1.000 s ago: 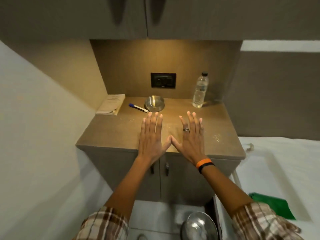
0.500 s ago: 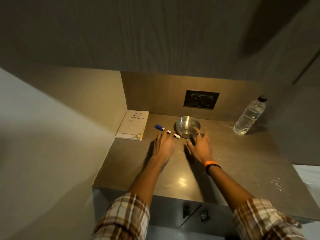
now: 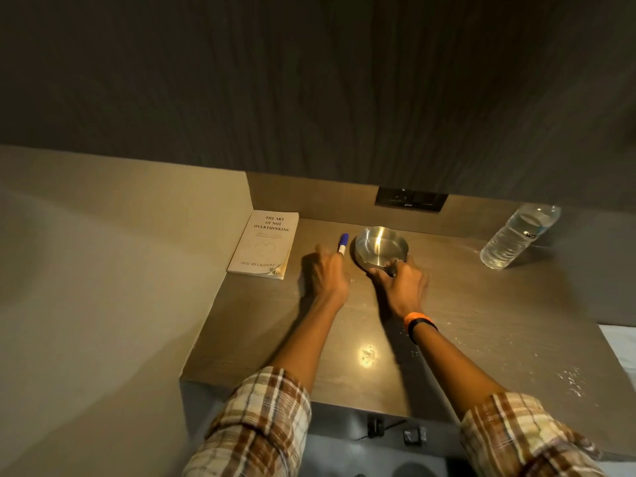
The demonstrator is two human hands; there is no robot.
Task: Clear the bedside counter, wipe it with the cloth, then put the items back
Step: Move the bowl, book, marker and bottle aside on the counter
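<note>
Tabletop (image 3: 464, 321) is walled at left and back; front edge and right side open, bare middle with white specks. Left hand (image 3: 323, 275), motion-blurred, has fingers pinching the marker (image 3: 343, 243), blue cap pointing away toward the back wall. Right hand (image 3: 401, 282) fingers grip the steel ashtray (image 3: 380, 248) near rim. Book (image 3: 264, 243) back-left corner, bottle (image 3: 518, 232) back-right.

A blue-capped white marker (image 3: 342, 244) lies at nine o'clock of the silver ashtray (image 3: 380, 248); plaid brown-and-cream sleeves (image 3: 261, 425), orange-and-black wristband (image 3: 418, 321).
</note>
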